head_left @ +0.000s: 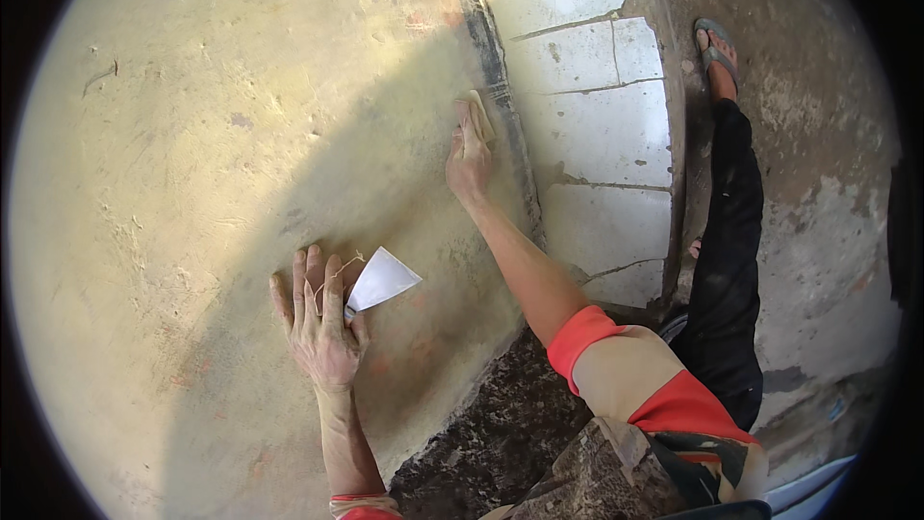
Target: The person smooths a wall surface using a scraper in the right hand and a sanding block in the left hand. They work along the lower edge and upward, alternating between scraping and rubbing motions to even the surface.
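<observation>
My left hand [325,339] rests on a dusty yellowish plastered wall [173,164], its fingers stretched over the surface. Between its thumb and fingers is a putty knife; the pale, flared blade [385,281] points up and to the right, while the handle is mostly hidden under the hand. A thin string [351,260] loops from it around the fingers. Farther up and to the right, my right hand [469,159] presses a folded, pale tan pad [483,117], which looks like sandpaper, flat to the wall near its dark edge. Dust coats both hands.
A dark strip [489,48] borders the wall on the right. Beyond it runs a ledge of cracked white tiles [606,135]. My leg in black trousers [727,250] and a foot in a flip-flop [717,50] stand on the stained floor [818,154]. Dark, rough ground [491,424] shows below.
</observation>
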`<state>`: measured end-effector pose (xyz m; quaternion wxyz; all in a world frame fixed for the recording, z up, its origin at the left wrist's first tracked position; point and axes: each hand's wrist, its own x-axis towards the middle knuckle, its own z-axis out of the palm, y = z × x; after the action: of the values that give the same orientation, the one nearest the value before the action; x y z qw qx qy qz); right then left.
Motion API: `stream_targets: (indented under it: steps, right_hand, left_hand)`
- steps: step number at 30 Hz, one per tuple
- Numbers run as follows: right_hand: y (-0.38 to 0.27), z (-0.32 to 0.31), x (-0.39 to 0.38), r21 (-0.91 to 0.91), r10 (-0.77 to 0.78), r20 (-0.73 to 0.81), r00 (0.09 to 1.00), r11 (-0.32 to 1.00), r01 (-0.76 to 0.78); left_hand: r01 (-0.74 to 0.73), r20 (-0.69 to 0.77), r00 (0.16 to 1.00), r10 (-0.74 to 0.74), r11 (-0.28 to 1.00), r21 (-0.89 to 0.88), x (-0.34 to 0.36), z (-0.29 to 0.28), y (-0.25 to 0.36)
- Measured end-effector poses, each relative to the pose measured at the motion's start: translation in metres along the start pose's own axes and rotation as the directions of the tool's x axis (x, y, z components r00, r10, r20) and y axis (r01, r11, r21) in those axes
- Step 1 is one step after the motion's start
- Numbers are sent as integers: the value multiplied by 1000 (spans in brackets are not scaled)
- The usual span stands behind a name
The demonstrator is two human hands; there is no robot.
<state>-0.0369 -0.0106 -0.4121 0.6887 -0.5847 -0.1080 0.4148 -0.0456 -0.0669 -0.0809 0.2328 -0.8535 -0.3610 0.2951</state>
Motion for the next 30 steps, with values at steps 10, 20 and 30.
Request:
stream_targets:
  steps: [10,20,30]
  right_hand:
    - [5,-3,7,-2,20,9,1000,1000,-20]
    - [-10,-3,-43,21,-5,124,992,1000,3]
    - [-17,1,-73,-93,-207,150,967,970,223]
  left_hand:
    - [11,-6,1000,-11,1000,-8,-1,-1,0]
    - [35,-19,999,-35,999,-4,-9,3,2]
    - [20,1,1000,-20,1000,8,-8,3,-1]
